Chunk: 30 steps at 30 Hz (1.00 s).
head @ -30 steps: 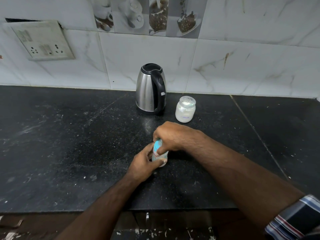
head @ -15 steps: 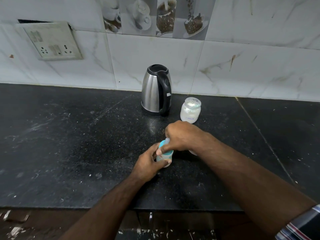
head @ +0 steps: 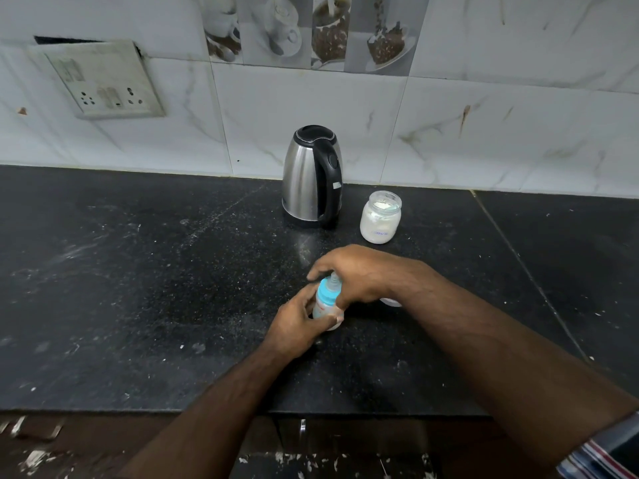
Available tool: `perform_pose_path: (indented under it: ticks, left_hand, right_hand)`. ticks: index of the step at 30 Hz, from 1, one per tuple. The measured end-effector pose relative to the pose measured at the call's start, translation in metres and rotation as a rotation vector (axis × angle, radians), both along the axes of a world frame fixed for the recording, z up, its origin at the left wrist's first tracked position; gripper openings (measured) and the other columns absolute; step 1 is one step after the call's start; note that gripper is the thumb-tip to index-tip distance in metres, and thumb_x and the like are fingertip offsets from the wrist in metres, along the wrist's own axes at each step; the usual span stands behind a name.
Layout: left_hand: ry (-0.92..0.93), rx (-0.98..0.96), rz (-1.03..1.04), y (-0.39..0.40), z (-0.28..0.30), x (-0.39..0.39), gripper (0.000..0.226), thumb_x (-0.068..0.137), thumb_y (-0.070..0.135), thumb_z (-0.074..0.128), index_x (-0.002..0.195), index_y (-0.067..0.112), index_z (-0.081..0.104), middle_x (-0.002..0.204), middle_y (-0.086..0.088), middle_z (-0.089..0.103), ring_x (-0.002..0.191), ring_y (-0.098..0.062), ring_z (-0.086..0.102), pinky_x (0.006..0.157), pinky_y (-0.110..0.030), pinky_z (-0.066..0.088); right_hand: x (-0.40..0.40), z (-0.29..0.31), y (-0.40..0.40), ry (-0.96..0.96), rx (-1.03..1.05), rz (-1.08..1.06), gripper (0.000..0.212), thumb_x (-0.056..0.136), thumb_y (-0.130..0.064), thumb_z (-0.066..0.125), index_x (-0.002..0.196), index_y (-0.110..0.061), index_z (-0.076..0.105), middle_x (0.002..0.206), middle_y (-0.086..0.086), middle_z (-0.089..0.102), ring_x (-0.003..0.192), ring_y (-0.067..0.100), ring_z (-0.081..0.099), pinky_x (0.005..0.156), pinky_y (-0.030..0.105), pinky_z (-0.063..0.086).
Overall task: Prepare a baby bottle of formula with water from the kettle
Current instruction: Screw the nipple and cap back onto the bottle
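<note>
Figure. Opening the small clear baby bottle with a sky-blue screw collar and clear teat [head: 328, 299], which stands upright on the black speckled stone countertop [head: 138, 288], near its front edge and well in front of the kettle.

Change: half a second ago the right hand covered the collar, leaving only a sliver of blue showing; now most of the collar and the teat tip are exposed, and the right hand [head: 359, 271] arches over the top, thumb and fingers curled round the collar. The left hand [head: 301, 323] wraps the bottle's lower body, as it did before. The bottle has not shifted on the counter.

Meaning (a judgement): the collar is probably being unscrewed, so the task is at an early stage, with neither powder nor water yet added; whether the thread has released cannot be told.

Count:
- baby bottles: one
- brushed-steel electric kettle with black lid and handle [head: 313, 174]: one, lid closed, against the tiled wall
- open glass jar of white formula powder [head: 380, 217]: one, just right of the kettle
- pale rounded object [head: 392, 301] (perhaps a cap, mostly hidden behind the right wrist): one
- hands: two
</note>
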<state>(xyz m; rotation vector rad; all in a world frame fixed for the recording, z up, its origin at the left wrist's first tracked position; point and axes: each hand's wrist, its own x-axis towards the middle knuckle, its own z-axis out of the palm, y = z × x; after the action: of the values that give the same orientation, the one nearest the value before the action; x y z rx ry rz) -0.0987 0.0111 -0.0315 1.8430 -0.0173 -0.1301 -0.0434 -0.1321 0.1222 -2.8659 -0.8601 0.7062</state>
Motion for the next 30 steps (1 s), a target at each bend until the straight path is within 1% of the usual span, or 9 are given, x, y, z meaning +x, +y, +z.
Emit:
perform_pose_path:
  ticks: [2,6,9,12,15,18,21,26,30]
  left_hand:
    - [0.006,-0.005,-0.003,0.000,-0.001,0.000,0.061,0.078,0.025,0.087,0.134,0.032,0.062,0.119,0.017,0.075,0.112,-0.002,0.071,0.105,-0.039,0.056]
    - [0.008,-0.011,0.012,-0.001,-0.002,0.000,0.058,0.079,0.024,0.086,0.130,0.037,0.062,0.119,0.015,0.075,0.112,-0.003,0.071,0.104,-0.039,0.056]
    - [0.008,-0.018,0.014,-0.002,-0.001,0.000,0.058,0.081,0.019,0.086,0.131,0.036,0.062,0.119,0.016,0.075,0.112,-0.002,0.071,0.105,-0.038,0.055]
    - [0.005,0.008,0.007,-0.002,0.002,-0.001,0.060,0.080,0.027,0.088,0.134,0.030,0.063,0.118,0.016,0.075,0.111,-0.002,0.071,0.103,-0.038,0.056]
    - [0.007,0.010,0.013,-0.003,0.001,-0.001,0.060,0.077,0.031,0.087,0.132,0.030,0.063,0.115,0.015,0.076,0.108,-0.003,0.072,0.100,-0.039,0.058]
    - [0.004,0.003,0.037,-0.005,0.002,-0.003,0.062,0.073,0.040,0.084,0.132,0.034,0.064,0.112,0.020,0.076,0.104,0.001,0.072,0.092,-0.029,0.059]
    - [-0.019,0.031,0.053,-0.006,0.004,-0.005,0.054,0.077,0.033,0.085,0.126,0.043,0.063,0.105,0.029,0.074,0.097,0.008,0.071,0.076,-0.008,0.052]
    - [-0.025,0.040,0.043,-0.005,0.010,-0.008,0.051,0.078,0.035,0.080,0.122,0.051,0.061,0.104,0.027,0.074,0.095,0.008,0.070,0.074,-0.006,0.050]
    - [-0.043,0.045,0.050,-0.005,0.007,-0.005,0.049,0.082,0.027,0.081,0.119,0.053,0.062,0.105,0.028,0.073,0.096,0.010,0.068,0.073,-0.003,0.047]
  right_hand:
    - [-0.003,0.000,0.002,-0.038,0.017,-0.019,0.053,0.076,-0.013,0.083,0.123,-0.034,0.069,0.120,-0.007,0.068,0.106,0.015,0.064,0.091,0.038,0.057]
    - [-0.010,-0.013,0.006,-0.168,0.051,-0.113,0.039,0.076,-0.032,0.080,0.114,-0.023,0.073,0.105,0.000,0.072,0.093,0.019,0.067,0.081,0.038,0.060]
    - [-0.012,-0.016,0.002,-0.183,0.086,-0.133,0.049,0.078,-0.035,0.077,0.124,-0.024,0.068,0.117,0.002,0.069,0.104,0.021,0.065,0.086,0.037,0.056]
    - [-0.013,-0.011,-0.003,-0.064,0.091,-0.054,0.063,0.077,-0.021,0.081,0.136,-0.030,0.063,0.130,-0.003,0.064,0.121,0.016,0.059,0.099,0.038,0.052]
    - [-0.016,-0.014,0.001,-0.109,0.089,-0.114,0.048,0.079,-0.016,0.078,0.125,-0.027,0.069,0.118,0.000,0.070,0.109,0.021,0.065,0.086,0.036,0.056]
    - [-0.022,-0.024,0.010,-0.202,0.083,-0.183,0.043,0.082,-0.021,0.076,0.125,-0.020,0.066,0.113,0.005,0.069,0.105,0.024,0.063,0.079,0.033,0.052]
    - [-0.026,-0.033,0.013,-0.274,0.101,-0.231,0.046,0.087,-0.025,0.072,0.130,-0.015,0.060,0.119,0.009,0.066,0.111,0.027,0.058,0.078,0.032,0.044]
    - [-0.025,-0.047,-0.001,-0.218,0.321,-0.315,0.066,0.084,-0.043,0.078,0.142,-0.021,0.053,0.131,0.003,0.064,0.123,0.024,0.055,0.091,0.032,0.044]
    - [-0.027,-0.068,-0.010,-0.159,0.540,-0.391,0.069,0.080,-0.044,0.081,0.142,-0.032,0.053,0.134,-0.006,0.062,0.131,0.015,0.044,0.101,0.031,0.042]
